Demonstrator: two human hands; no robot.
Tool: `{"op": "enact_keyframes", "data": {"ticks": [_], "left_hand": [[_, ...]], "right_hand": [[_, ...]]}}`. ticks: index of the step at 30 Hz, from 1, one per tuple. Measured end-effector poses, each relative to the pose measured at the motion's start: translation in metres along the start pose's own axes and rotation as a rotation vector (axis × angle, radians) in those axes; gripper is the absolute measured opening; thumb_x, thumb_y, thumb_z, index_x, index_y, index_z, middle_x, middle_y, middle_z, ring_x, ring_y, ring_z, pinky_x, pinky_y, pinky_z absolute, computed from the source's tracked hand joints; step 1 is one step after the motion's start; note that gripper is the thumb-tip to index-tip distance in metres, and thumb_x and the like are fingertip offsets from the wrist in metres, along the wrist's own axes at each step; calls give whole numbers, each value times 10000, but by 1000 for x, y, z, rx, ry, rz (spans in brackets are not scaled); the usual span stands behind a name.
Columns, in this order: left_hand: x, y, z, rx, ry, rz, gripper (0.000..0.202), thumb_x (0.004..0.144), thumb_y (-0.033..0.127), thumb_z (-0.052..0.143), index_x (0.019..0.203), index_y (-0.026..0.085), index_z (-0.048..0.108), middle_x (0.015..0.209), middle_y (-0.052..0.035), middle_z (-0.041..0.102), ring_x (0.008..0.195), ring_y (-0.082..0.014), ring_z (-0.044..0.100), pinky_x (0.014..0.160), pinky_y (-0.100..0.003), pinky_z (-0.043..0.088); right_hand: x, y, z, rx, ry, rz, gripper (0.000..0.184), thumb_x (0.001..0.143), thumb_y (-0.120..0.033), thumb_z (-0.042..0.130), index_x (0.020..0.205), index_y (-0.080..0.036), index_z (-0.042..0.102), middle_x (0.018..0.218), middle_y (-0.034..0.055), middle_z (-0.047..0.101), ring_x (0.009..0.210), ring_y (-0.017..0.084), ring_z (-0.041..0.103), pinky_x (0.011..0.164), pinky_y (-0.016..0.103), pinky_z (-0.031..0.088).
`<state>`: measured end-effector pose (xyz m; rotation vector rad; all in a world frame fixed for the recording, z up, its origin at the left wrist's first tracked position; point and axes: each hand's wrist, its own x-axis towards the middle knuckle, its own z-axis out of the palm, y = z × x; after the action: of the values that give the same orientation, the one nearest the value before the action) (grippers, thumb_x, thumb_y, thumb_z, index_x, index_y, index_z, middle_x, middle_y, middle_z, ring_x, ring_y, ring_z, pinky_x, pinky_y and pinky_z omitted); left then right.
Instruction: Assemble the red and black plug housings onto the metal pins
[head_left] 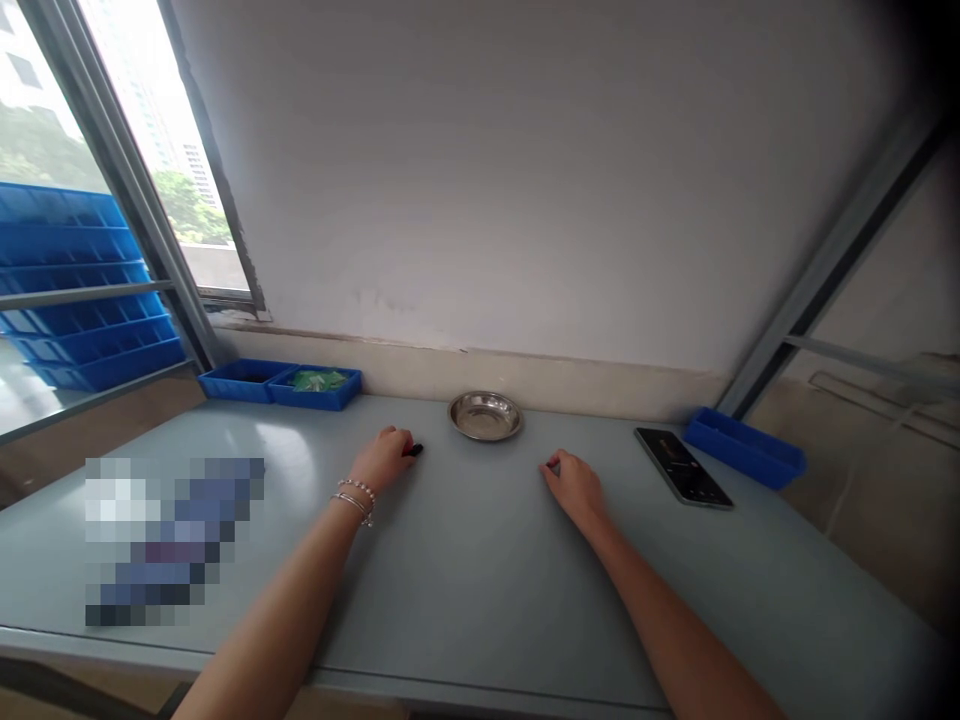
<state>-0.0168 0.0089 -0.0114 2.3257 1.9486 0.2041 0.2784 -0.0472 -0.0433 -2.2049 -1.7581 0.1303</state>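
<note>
My left hand (381, 460), with bracelets at its wrist, rests on the grey table left of centre. Its fingers are closed on a small black object (414, 450) whose tip sticks out to the right; its kind is too small to tell. To the right of centre, my right hand (576, 485) lies low over the table with its fingers curled together. Whatever those fingers hold, if anything, is mostly hidden. Between and beyond both hands stands a shallow round metal dish (486, 416), touched by neither.
Two blue bins (315, 388) stand at the back left, one with green packets (319, 380). A phone (682, 468) lies at the right beside another blue bin (746, 448). Blue crates (82, 290) are stacked beyond the left frame. A pixelated patch (180, 540) covers the table's left.
</note>
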Motion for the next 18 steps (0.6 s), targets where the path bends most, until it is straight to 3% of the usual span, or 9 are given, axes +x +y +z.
{"op": "enact_keyframes", "data": {"ticks": [11,18], "left_hand": [[-13,21,-7,88,-3,-59,140,790,222,487,884,173,578,1012,-115,617,889,-239,591,637,-286,433],[-16,28,-6,101,22,-75,181,804,158,439,902,143,590,994,-135,619,925,-248,584,689,-302,442]], "right_hand": [[3,4,6,67,25,-15,142,836,-252,504,839,-174,624,850,71,681,804,188,617,643,267,390],[3,7,-1,214,97,14,120,794,-201,502,812,-163,614,794,78,672,763,191,613,672,277,416]]}}
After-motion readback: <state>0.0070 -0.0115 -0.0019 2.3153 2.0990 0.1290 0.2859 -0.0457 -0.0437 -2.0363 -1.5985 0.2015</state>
